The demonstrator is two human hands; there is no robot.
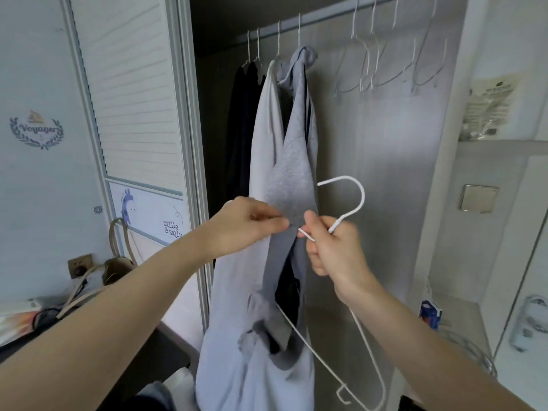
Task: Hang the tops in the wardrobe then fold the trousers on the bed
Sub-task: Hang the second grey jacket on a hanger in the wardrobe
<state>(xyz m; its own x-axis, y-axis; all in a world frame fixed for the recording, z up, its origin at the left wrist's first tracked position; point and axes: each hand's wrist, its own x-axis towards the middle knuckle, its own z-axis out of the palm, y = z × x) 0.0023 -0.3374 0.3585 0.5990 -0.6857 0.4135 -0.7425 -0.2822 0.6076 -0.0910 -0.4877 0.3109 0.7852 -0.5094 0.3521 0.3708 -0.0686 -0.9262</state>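
— Right hand [332,250] first: what is being held by it?

— The white wire hanger [341,209] is being gripped at its neck, just under the hook. The fingers are being curled tight round the wire. The rest of the hanger is hanging down below the wrist.

— And the left hand [252,223]?

— A bit of the grey top [292,185] is being pinched between the thumb and the fingertips, right beside the hanger's neck. The cloth is being held up in front of the open wardrobe [385,173].

— Where is the top being kept?

— It is being held in the air in front of the wardrobe, not yet on the rail [320,20]. It is probably being put on the hanger. Other clothes [246,114] are hanging behind it, and some bare hangers [385,66] are waiting on the rail to the right.

— How is the top likely being felt?

— Soft and floppy, it seems, and light. It is sagging and bunching where it is not being held, so it could be slipped off easily.

— Where is it best being taken hold of?

— At the neck hole or shoulder seam, most likely, so the thin wire can be pushed through. The wire looks stiff but bendy, so it is best being held near the hook.
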